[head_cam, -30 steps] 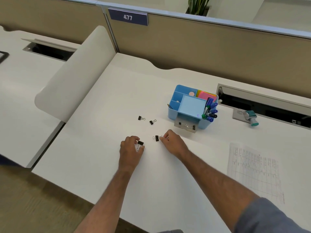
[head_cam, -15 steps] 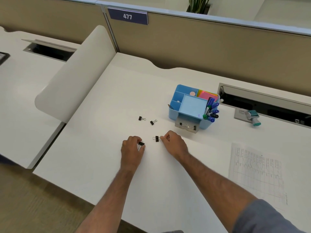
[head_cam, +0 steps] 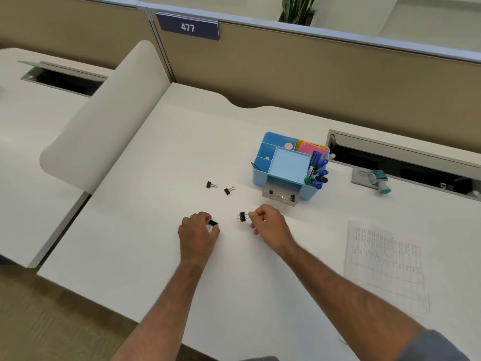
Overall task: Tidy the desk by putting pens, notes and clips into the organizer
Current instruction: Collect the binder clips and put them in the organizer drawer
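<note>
Clips half done. Left hand (head_cam: 198, 231) is curling its fingers round a black binder clip (head_cam: 213, 223) low on the desk (head_cam: 145, 178); whether it is lifted, cannot tell. Two loose clips (head_cam: 211, 185) (head_cam: 228, 190) are lying farther back, untouched. Right hand (head_cam: 268, 222) is pinching another clip's wire handle (head_cam: 242, 217), near the left one. Far right of these, the blue organizer (head_cam: 260, 162) is already holding markers (head_cam: 316, 169) and coloured notes (head_cam: 311, 149); its open drawer (head_cam: 281, 196) is carrying a couple of clips. Small black bodies, silver wire loops. Printed sheet (head_cam: 385, 259) is lying at right.
</note>
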A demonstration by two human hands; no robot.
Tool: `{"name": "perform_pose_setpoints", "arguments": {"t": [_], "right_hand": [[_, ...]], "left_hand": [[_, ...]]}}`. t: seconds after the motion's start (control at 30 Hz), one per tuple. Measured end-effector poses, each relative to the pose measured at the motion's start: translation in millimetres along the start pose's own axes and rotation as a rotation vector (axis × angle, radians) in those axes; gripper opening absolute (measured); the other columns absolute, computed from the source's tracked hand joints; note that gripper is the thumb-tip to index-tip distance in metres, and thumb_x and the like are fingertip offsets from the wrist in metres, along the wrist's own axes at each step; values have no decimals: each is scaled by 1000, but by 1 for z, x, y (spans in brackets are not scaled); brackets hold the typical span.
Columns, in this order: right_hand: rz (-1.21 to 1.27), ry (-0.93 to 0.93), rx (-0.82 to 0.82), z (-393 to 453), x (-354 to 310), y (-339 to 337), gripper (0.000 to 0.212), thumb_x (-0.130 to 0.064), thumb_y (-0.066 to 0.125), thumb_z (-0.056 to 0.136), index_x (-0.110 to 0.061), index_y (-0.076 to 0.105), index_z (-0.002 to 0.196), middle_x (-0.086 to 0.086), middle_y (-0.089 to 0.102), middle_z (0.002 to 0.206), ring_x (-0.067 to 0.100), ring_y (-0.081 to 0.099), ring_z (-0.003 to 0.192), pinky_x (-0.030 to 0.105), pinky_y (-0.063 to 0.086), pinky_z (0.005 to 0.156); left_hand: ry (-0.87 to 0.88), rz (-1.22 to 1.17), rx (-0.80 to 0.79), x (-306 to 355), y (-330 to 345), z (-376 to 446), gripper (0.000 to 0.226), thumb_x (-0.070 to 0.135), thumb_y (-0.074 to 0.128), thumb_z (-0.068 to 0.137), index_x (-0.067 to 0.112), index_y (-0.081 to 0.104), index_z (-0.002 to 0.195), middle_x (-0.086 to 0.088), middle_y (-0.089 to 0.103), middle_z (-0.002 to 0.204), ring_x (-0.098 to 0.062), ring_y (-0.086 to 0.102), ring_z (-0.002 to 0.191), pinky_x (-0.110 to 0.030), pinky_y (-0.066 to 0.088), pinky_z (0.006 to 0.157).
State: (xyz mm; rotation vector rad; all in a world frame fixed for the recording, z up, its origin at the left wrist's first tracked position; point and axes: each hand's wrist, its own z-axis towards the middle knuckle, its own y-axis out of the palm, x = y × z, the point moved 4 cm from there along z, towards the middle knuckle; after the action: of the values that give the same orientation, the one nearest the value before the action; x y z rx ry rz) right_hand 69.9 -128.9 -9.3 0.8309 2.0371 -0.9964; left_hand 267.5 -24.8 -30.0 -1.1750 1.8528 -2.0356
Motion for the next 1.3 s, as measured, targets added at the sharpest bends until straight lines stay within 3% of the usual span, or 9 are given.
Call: {"name": "perform_pose_setpoints", "arguments": {"t": [0.17,0.37,0.57,0.83,1.03,1.3], "right_hand": [[37,-40,94,-18,-4,-33,18,-39,63,101,-24,65,92,-7,76,72,12,72,60,26,51,58],[88,-63,295,-14,-10,-80,17,-35,61,104,-22,64,92,-8,74,68,13,71,57,20,54,54],[196,-74,393,-6,-12,-101,14,-31,59,106,-18,62,104,1,76,74,13,72,55,17,53,48],[105,-104,316,-17,1,-82,11,-32,59,105,-24,52,102,-3,74,72,13,71,58,16,54,51],[37,-58,272,-28,20,-72,15,-35,60,104,-23,52,101,-3,74,73,11,69,58,16,53,52],[0,1,230,-32,33,-71,21,-41,60,104,-22,50,101,-3,75,75,11,69,58,14,50,53]], "left_hand": [[-18,90,8,7,0,2,13,28,72,82,20,72,93,2,68,86,-28,57,85,-39,40,77],[18,148,-39,16,0,1,16,30,70,82,22,73,96,5,69,95,-26,59,91,-40,42,81],[54,132,-50,27,2,-8,18,29,72,79,22,74,95,5,72,95,-28,60,90,-41,43,79],[215,-27,5,58,3,-17,24,21,80,74,19,75,98,4,75,92,-29,65,83,-41,50,76],[380,-77,84,105,-6,-13,26,23,76,83,21,72,109,7,72,104,-25,63,96,-41,46,86],[539,-39,30,156,-13,10,31,29,70,92,22,69,122,4,71,116,-22,58,109,-38,43,89]]}}
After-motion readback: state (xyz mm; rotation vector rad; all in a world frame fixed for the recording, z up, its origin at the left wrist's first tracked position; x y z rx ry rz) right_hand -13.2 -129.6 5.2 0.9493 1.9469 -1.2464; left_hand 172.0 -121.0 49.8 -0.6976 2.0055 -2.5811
